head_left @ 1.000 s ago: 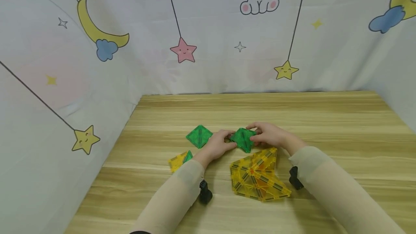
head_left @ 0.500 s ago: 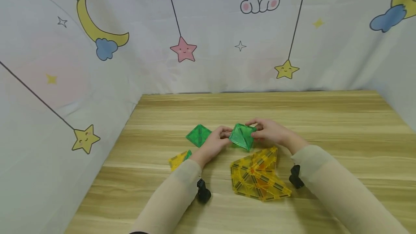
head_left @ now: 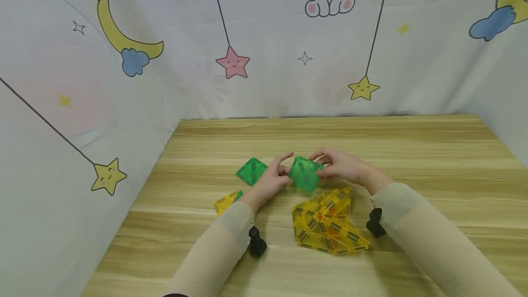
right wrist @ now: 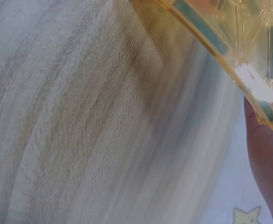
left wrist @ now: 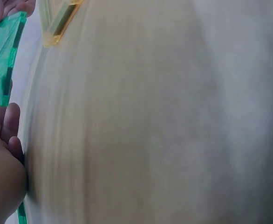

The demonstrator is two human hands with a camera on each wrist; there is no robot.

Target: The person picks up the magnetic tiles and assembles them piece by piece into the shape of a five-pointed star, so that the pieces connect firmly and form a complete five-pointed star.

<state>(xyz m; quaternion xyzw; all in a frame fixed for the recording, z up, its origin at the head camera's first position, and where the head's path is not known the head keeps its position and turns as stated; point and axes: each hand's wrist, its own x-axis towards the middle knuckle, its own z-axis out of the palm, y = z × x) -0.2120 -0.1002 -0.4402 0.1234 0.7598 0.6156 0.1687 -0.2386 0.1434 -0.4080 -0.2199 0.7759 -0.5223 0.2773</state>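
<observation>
Two joined green translucent magnetic tiles [head_left: 304, 177] are held up between my hands in the head view, tilted. My right hand [head_left: 344, 167] pinches their right edge between thumb and fingers. At the left edge, my left hand [head_left: 270, 181] has its thumb and fingers on the tiles, with the index finger raised. The left wrist view shows the left thumb over the green tiles [left wrist: 5, 53] and other fingers behind them. Just nearer to me lies a yellow magnetic-tile construction [head_left: 317, 230], its panels fanned around an orange centre; part of it overlaps my right hand in the right wrist view.
A flat green tile diamond [head_left: 250, 171] lies left of my left hand, partly covered by it. Closer in is a small yellow tile piece [head_left: 224, 203] with a green corner, by the left sleeve. A patterned cloth [head_left: 268, 90] hangs behind the wooden table [head_left: 412, 150].
The held green tiles have risen slightly, moved a little left and turned to show a broader face. My left index finger has lifted from them. The yellow construction stays put.
</observation>
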